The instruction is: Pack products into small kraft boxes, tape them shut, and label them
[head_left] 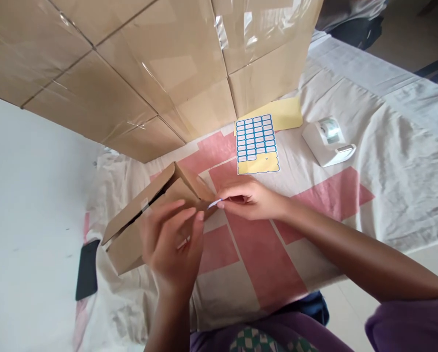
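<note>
A small blue-edged sticker label is pinched between the thumb and forefinger of my right hand. Just left of it hovers my left hand, slightly blurred, with its fingers apart and nothing visible in them. Behind my left hand lies a brown cardboard box, tilted in view, its lid slightly ajar along a dark gap. My left hand covers part of this box; whether it touches it I cannot tell. A sheet of blue-bordered labels lies beyond my right hand, its lower rows bare yellow backing.
Large taped cartons are stacked at the back of the table. A yellow sheet lies partly under the label sheet. To the right stands a white tape dispenser. A dark phone rests at the left, by a white wall.
</note>
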`<state>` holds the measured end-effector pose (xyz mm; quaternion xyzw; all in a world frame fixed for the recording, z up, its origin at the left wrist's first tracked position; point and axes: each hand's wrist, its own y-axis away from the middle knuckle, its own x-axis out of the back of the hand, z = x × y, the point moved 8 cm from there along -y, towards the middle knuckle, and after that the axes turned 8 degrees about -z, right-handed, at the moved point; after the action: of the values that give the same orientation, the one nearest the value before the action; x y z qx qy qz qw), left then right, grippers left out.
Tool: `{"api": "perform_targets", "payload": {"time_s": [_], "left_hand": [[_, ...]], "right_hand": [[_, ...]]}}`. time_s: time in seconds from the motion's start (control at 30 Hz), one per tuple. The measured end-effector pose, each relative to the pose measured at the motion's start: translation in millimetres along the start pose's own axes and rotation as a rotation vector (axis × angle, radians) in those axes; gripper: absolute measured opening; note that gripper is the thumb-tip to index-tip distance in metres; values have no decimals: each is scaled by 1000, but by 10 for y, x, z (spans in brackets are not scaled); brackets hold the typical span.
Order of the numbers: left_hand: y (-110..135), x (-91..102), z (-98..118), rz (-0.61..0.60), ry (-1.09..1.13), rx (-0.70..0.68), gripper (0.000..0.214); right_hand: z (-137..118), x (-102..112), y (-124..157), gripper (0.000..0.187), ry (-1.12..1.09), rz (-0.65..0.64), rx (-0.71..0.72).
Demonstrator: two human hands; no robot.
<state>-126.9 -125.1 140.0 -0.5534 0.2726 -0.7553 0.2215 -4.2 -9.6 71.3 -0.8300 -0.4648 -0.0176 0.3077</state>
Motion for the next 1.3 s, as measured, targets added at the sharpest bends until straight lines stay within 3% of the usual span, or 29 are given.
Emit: {"api": "perform_targets", "payload": {"time_s": [0.07,0.1,0.2,0.27,0.33,0.47,0.7,0.97,1.1,1.23,1.3], "left_hand": [[-57,101,-165,-16,-90,49,40],[-88,112,-286,-79,-146,101,51],[-107,25,-684,-392,-248,240,63],[-92,-18,-835,-523,-240,217,61],[-84,-28,-886,-576,-194,133,63],[-62,3,-868,-613,-92,18,67],[-49,40,-820,-670,45,-23,66],[-63,37,-797,-671,48,-58,67],[-69,34,-795,-671,48,-59,67],[-76,22,-787,-681,54,-72,68],[-79,16,-782,-684,63,-74,68]], "right_hand": [[95,34,23,23,58,12,-46],[152,46,35,24,75,18,-63],[324,56,69,28,112,33,-95],[405,30,81,29,139,18,-107],[447,-23,84,28,168,-20,-121],[439,-197,78,22,247,-140,-139],[400,-482,63,29,377,-300,-73],[428,-508,50,32,357,-261,-118],[553,-423,68,31,325,-193,-338],[598,-340,75,69,223,-114,-446],[596,-386,66,67,167,-166,-442]]}}
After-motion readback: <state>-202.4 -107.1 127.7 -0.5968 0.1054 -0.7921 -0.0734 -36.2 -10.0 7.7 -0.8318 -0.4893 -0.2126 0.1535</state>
